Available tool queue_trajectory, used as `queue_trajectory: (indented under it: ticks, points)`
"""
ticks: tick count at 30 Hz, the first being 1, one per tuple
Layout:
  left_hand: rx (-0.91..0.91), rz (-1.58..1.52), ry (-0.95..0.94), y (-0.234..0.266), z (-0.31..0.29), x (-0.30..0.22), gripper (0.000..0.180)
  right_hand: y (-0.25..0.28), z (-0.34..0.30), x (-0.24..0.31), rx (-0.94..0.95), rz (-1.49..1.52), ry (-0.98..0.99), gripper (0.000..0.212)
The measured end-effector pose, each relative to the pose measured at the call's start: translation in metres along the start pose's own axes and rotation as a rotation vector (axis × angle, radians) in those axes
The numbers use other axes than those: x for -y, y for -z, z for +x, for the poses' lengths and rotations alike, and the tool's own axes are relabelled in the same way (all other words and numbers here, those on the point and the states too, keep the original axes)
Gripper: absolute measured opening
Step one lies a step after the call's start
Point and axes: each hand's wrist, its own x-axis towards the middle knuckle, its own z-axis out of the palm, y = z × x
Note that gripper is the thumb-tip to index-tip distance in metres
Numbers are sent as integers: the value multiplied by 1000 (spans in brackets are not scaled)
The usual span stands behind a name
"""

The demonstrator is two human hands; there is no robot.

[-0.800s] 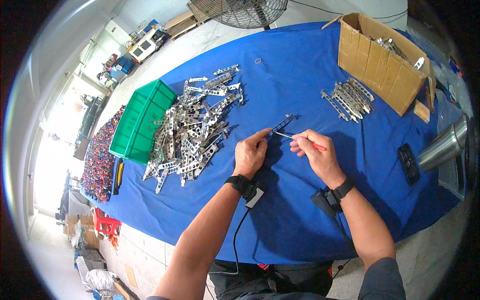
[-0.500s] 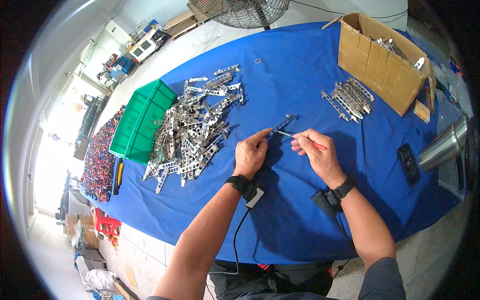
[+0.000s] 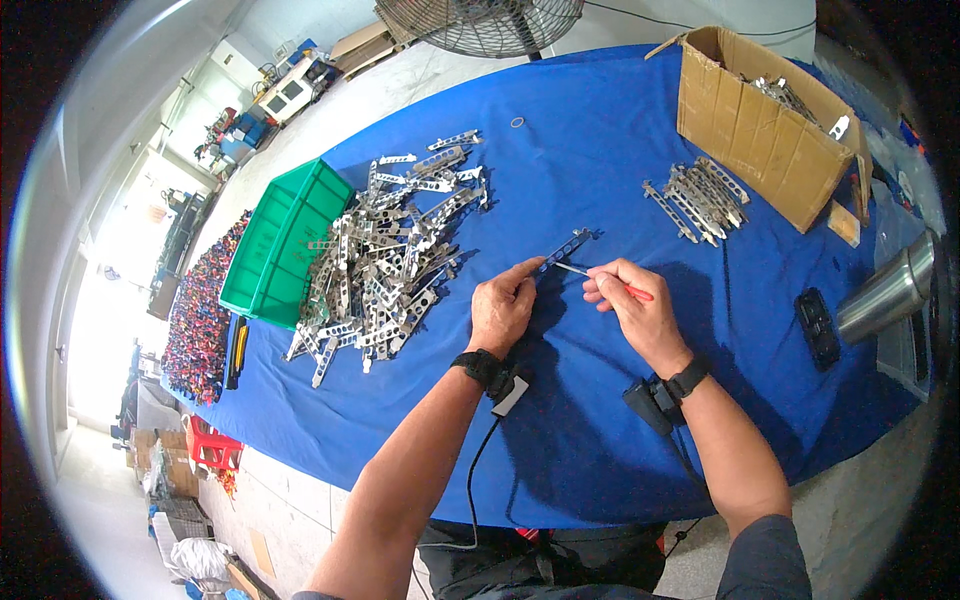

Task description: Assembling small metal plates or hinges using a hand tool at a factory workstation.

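Note:
My left hand pinches the near end of a slim perforated metal strip, which points away to the upper right over the blue cloth. In my right hand is a thin tool with a red handle and a narrow metal shaft; whether it is a file or a screwdriver I cannot tell. The shaft's tip meets the strip close to my left fingertips. To the left lies a loose heap of similar metal strips. A neater bundle of strips rests at the right.
A green plastic bin lies tipped beside the heap. A cardboard box with more strips stands at the far right. Near the right edge are a steel cup and a black tray-like object. A fan stands beyond the table.

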Motion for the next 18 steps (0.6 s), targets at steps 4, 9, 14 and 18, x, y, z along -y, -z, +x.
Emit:
queue_trajectory:
  ticks: [4,9,14,18]
  points:
    - [-11,7,-12,-1,0,3,31,-4,-1,2,-5,37,19,25]
    - [-5,15,-18,-1,1,2,32,0,1,-1,-9,20,1,25]
    - [-5,8,-23,-1,1,3,32,-2,0,4,6,38,-12,25]
    - [-25,4,-62,-2,1,6,32,-3,0,0,-20,47,14,24]
